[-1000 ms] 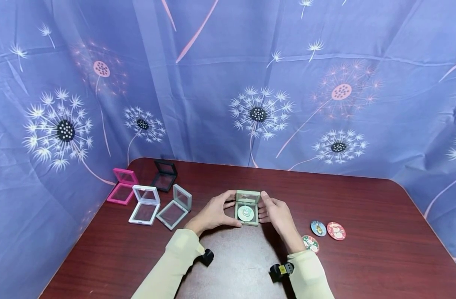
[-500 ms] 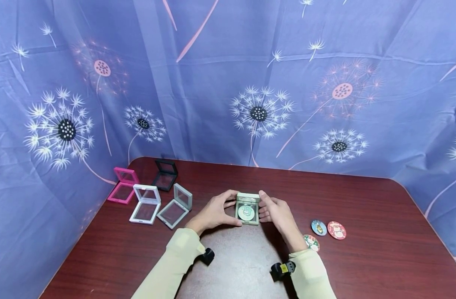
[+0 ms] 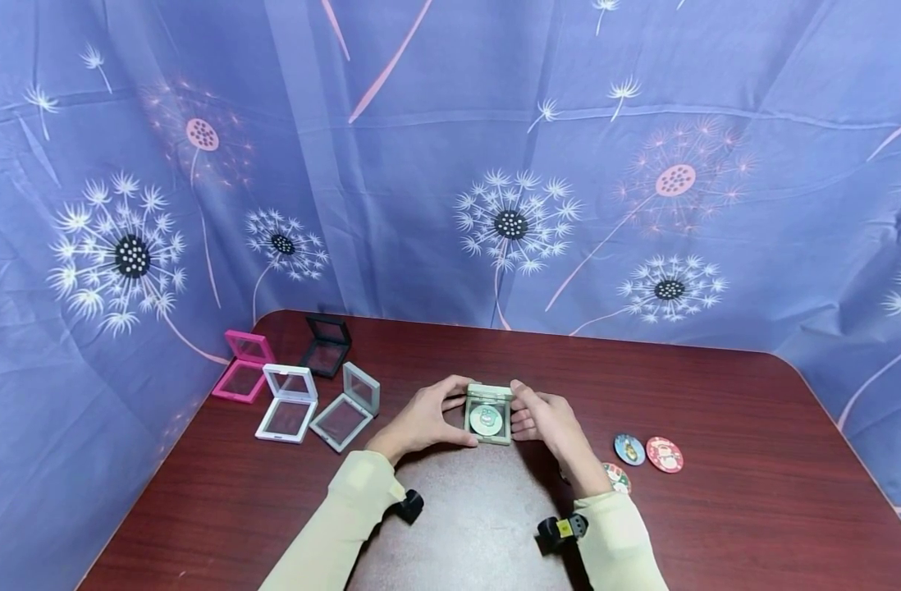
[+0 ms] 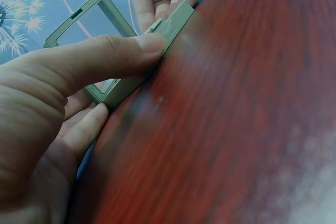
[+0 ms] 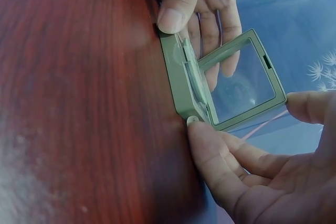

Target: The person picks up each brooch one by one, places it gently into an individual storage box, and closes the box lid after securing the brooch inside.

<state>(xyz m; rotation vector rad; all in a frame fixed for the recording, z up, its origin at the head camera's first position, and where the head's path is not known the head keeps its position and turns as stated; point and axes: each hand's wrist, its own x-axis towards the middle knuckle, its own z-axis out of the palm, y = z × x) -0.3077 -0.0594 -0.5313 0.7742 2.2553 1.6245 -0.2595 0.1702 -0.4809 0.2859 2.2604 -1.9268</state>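
One green case (image 4: 122,88), partly behind fingers (image 4: 113,56)

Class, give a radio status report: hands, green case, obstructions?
Left hand gripping green case. Right hand touching raised lid. Round badge inside. Nothing visibly blocking lid.

Yours is a cloth-screened tabletop recording spot; whether it stands in a home, an office or elsewhere can't be told. Blue cloth (image 3: 421,205) printed with dandelions hangs in folds from nine o'clock round through twelve to three, hiding whatever lies behind. Before you spreads a reddish-brown wood-grain table (image 3: 746,525), its far corners rounded, and you wear black wrist cameras (image 3: 409,507).
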